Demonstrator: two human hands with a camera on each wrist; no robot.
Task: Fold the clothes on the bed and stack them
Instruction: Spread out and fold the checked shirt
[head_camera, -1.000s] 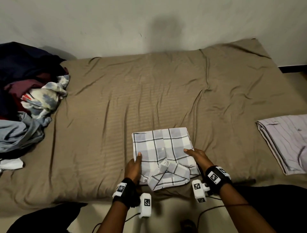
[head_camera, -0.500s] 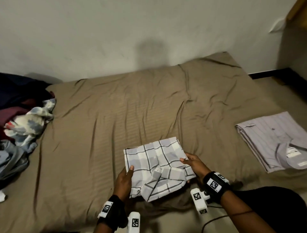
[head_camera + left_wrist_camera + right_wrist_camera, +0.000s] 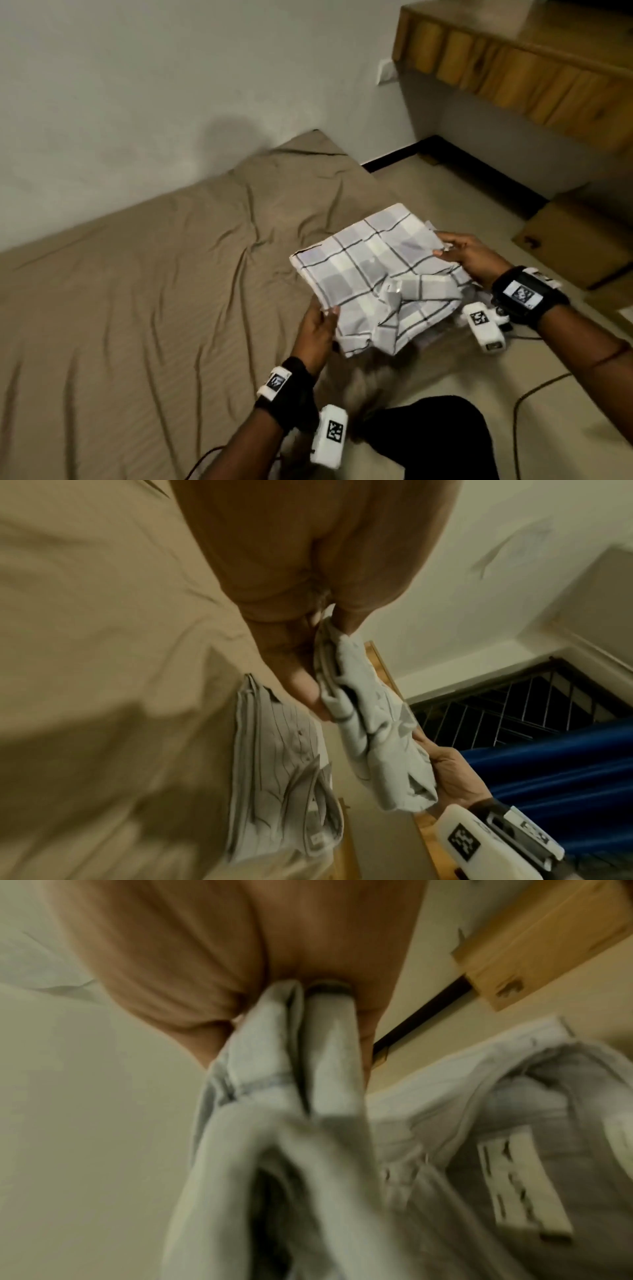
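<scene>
A folded grey-and-white checked shirt point(image 3: 373, 270) hangs in the air above the right end of the bed point(image 3: 144, 308), collar toward me. My left hand point(image 3: 317, 334) grips its near left edge, thumb on top. My right hand point(image 3: 469, 257) grips its right edge. The left wrist view shows the checked shirt point(image 3: 369, 737) pinched by my left hand point(image 3: 308, 685), with my right hand point(image 3: 452, 772) at its far end, above a folded striped shirt point(image 3: 274, 772) lying on the sheet. In the blurred right wrist view the checked shirt point(image 3: 291, 1096) is in my right hand point(image 3: 274, 1001), and the striped shirt point(image 3: 514, 1137) lies below.
The brown sheet is wrinkled. A wooden shelf point(image 3: 513, 58) juts from the wall at the upper right. A cardboard box point(image 3: 579, 240) stands on the floor to the right. A cable point(image 3: 534, 390) trails by my dark-trousered knee point(image 3: 428, 435).
Both hands have lifted the checked shirt off the bed and carried it to the right. The view has swung right, so the pile of unfolded clothes on the left is out of sight.
</scene>
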